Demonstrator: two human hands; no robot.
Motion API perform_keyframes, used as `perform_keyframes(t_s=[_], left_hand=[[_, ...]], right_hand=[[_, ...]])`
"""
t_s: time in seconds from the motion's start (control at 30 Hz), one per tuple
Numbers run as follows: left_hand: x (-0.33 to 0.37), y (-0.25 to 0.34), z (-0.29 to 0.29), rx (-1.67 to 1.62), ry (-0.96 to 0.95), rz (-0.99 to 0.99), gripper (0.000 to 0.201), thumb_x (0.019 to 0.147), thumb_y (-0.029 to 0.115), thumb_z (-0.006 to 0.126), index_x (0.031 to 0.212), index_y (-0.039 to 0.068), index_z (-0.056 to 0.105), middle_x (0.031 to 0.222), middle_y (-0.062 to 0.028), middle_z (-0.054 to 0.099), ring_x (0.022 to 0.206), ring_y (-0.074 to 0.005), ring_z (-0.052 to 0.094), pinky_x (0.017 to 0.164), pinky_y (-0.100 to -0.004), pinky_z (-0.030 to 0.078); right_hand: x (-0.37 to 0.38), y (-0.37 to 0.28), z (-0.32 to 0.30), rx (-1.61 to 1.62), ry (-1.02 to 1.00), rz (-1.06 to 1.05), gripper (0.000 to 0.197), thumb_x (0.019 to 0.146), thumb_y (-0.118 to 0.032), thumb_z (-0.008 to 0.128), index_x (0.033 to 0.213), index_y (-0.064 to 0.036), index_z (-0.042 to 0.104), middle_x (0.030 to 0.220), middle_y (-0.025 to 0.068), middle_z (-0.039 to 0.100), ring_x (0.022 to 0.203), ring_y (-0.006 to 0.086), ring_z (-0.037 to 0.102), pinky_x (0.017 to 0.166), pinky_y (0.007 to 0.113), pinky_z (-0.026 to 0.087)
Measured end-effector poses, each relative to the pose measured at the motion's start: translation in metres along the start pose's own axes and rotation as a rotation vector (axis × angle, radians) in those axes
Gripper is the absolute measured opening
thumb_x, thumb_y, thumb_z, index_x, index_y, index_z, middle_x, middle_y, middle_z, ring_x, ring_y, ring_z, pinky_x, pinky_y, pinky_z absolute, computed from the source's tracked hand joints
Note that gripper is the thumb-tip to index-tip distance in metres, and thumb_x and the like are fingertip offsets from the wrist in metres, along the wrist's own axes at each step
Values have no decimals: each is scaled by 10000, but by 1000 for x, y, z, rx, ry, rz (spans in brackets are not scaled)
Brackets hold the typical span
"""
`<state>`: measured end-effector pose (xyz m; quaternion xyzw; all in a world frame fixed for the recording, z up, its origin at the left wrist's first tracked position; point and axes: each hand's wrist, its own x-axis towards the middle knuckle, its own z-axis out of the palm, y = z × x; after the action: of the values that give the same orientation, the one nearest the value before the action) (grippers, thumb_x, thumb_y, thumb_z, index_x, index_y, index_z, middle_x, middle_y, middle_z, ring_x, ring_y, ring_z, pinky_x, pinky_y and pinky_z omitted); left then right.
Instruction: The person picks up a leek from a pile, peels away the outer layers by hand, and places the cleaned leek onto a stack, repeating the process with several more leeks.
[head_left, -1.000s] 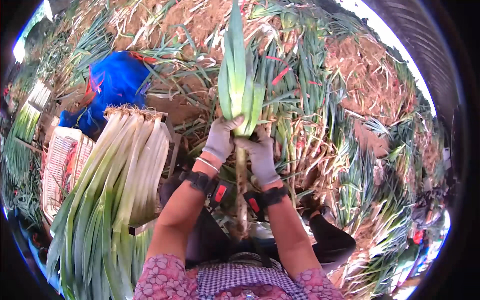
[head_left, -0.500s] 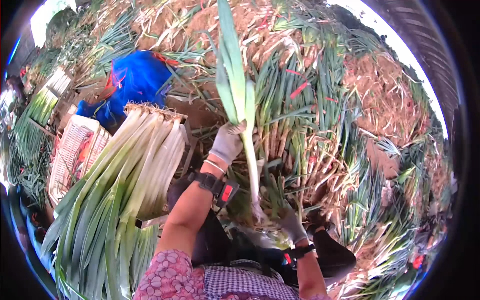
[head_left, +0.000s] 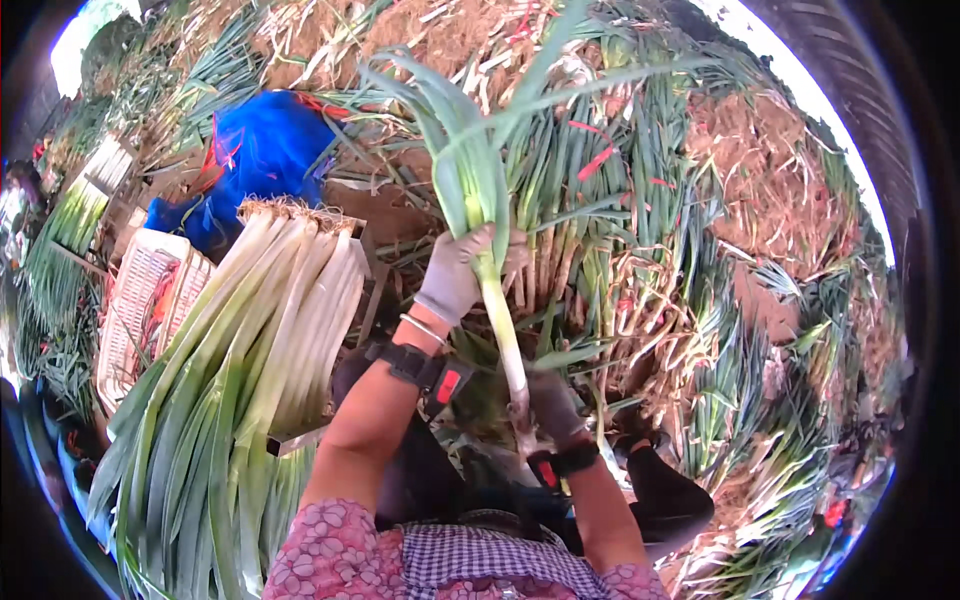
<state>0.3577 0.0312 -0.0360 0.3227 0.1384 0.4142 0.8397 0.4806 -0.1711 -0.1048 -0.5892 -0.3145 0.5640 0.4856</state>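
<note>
In a pale work glove, my left hand is closed around a leek where its white shank turns green. The leek stands tilted, its broad green leaves fanned out above and its root end pointing down toward my lap. My right hand, gloved and in shadow, is against or just beside the lower white shank; its fingers are blurred and partly hidden. To the left of my arm lies a stack of trimmed leeks, roots away from me and leaves drooping toward me, resting in a frame.
A white plastic basket stands left of the stack, with a blue net bundle behind. Farther left is another rack of leeks. Heaped leeks and dry leaf litter spread across the ground ahead and right.
My right hand has moved up and left to the leek's lower shank. The leek's leaves have swung and spread apart, with one now stretching right. My left hand keeps its hold.
</note>
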Motion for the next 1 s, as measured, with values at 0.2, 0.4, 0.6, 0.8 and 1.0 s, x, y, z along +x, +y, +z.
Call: perform_keyframes(t_s=[0.2,0.4,0.6,0.8,1.0], left_hand=[[-5,-9,4,65,72,27,385,947,178,537,1171,-133,497,1042,-254,641,893,-339,673,855,-462,558],[-7,-10,12,122,97,81,371,942,175,538,1169,-117,514,1000,-214,657,844,-281,673,816,-405,561],[-10,-7,19,127,90,101,377,940,198,547,1160,-108,526,978,-205,662,819,-282,679,788,-415,571],[-12,3,12,107,100,142,365,940,215,535,1122,-101,555,922,-183,672,768,-260,681,724,-391,576],[-14,-12,21,166,145,134,304,926,173,558,1085,-83,592,901,-169,678,724,-229,675,690,-349,568]], right_hand=[[9,-48,4,-952,264,-570,212,833,-119,613,1038,-147,657,927,129,665,748,295,661,655,386,520],[21,-94,42,-963,416,-640,178,807,-240,653,841,-71,611,764,132,638,686,343,628,602,415,493],[37,-79,28,-908,418,-629,151,783,-193,624,766,-46,658,677,143,636,642,315,641,598,381,505],[9,-86,45,-397,342,-282,162,834,-176,620,850,-21,665,760,151,671,575,265,638,569,356,495],[34,-79,41,-1006,390,-574,193,809,-212,619,791,-21,645,658,172,606,618,323,618,583,382,471]])
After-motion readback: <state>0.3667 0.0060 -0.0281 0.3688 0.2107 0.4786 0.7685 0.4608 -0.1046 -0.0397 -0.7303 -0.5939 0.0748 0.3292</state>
